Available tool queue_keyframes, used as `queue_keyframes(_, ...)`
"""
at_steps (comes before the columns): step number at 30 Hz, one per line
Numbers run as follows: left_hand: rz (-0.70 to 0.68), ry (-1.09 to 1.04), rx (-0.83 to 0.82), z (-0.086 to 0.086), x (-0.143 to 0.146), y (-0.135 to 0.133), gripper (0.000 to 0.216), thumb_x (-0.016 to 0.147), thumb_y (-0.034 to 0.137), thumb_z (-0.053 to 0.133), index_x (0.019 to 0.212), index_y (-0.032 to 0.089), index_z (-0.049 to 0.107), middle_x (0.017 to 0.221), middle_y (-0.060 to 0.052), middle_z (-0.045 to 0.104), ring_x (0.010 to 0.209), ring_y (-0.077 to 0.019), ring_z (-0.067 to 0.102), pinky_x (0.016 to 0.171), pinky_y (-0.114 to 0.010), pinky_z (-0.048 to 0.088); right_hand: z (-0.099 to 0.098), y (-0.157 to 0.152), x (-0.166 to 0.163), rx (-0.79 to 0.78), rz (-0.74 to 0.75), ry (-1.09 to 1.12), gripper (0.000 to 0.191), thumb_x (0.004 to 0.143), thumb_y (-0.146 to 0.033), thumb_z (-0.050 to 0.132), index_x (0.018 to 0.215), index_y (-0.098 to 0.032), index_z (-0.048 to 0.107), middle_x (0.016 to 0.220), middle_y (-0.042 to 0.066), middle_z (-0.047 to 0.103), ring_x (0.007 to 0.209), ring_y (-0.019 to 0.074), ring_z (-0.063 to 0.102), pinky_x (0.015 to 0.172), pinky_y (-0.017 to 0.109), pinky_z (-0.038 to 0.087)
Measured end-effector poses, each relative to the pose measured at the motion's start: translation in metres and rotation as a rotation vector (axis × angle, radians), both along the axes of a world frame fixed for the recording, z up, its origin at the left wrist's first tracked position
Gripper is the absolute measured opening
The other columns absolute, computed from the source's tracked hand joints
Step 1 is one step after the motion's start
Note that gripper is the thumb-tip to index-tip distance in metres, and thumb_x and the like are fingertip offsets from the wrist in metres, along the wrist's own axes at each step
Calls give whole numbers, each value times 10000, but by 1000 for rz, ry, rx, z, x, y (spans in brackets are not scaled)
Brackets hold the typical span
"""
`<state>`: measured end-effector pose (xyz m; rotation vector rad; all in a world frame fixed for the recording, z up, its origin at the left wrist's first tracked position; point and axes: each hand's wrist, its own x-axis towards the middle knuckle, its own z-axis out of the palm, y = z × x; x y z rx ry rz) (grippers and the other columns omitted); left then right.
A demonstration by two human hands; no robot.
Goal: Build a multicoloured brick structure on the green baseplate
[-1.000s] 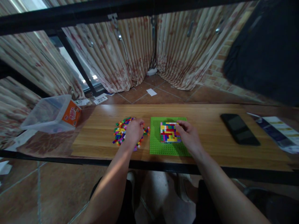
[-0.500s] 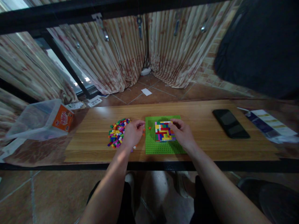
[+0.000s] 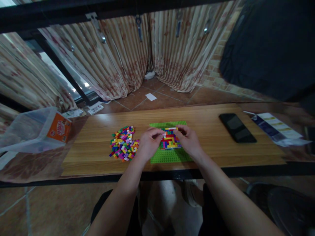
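A green studded baseplate [image 3: 169, 159] lies on the wooden table, bearing a low block of multicoloured building bricks [image 3: 170, 141]. My left hand [image 3: 149, 143] is over the plate's left part, thumb and forefinger pinched on a small pinkish building brick [image 3: 162, 131] by the block's upper left corner. Whether that brick touches the block I cannot tell. My right hand [image 3: 189, 139] is closed at the block's right edge, its fingertips against the upper right corner and covering part of it. Left of the plate is a pile of loose bricks [image 3: 124, 144].
A black phone [image 3: 237, 127] lies on the table's right side. Beyond the right end is a blue-and-white packet [image 3: 278, 126]. A clear plastic tub [image 3: 31, 129] with an orange label stands off the left end. Patterned curtains [image 3: 118, 62] hang behind.
My left hand has moved right with the small brick, from beside the pile to the block's upper left. My right hand stays at the block's right edge. The whole view has shifted slightly.
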<state>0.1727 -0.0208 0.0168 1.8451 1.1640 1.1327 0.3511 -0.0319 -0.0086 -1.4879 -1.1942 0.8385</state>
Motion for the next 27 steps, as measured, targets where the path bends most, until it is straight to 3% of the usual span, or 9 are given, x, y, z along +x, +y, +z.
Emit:
queue_keyframes(15, 149, -50, -85, -12, 13, -2, 89, 756, 129, 678, 798, 189, 727, 845, -32, 669, 763, -142, 636, 742, -281, 518, -2, -3, -3, -4, -13, -45, 479, 751, -478, 617, 1116, -168, 634, 1029, 110, 694, 854, 236, 657, 759, 407, 540)
queue_keyframes(27, 160, -36, -70, -12, 15, -4, 147, 731, 75, 644, 829, 177, 684, 847, -27, 663, 706, -127, 609, 691, -262, 509, 0, -1, -24, 39, -79, -266, 601, 702, -440, 670, 1241, -197, 559, 1200, 141, 644, 1073, 305, 610, 975, 538, 442)
